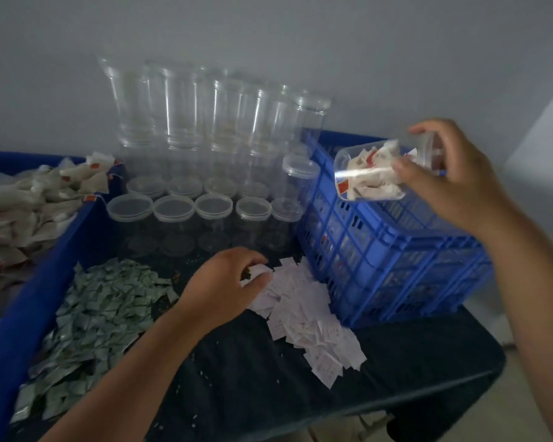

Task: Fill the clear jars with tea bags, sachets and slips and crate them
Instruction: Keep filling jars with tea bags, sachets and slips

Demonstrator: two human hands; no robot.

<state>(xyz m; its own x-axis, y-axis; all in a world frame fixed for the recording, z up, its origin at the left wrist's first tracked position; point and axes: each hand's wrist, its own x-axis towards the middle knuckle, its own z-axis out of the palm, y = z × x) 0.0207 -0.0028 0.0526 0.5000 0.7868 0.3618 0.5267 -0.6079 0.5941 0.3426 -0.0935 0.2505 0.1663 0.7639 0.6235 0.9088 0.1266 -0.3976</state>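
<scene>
My right hand [450, 180] grips a clear jar [369, 177] packed with tea bags and holds it on its side above the blue crate [393, 260]. My left hand [224, 282] reaches down to the pile of white slips [304, 317] and pinches one slip at the pile's far edge. A heap of green sachets [93, 323] lies to the left of that hand. Loose tea bags [29, 202] fill a blue tub at far left. Empty clear jars [189, 208] stand upright in rows behind the piles.
Stacked clear jars [205, 113] rise against the grey wall at the back. The blue tub's wall [29, 301] runs along the left side. The dark tabletop [268, 378] ends at the lower right, past the crate.
</scene>
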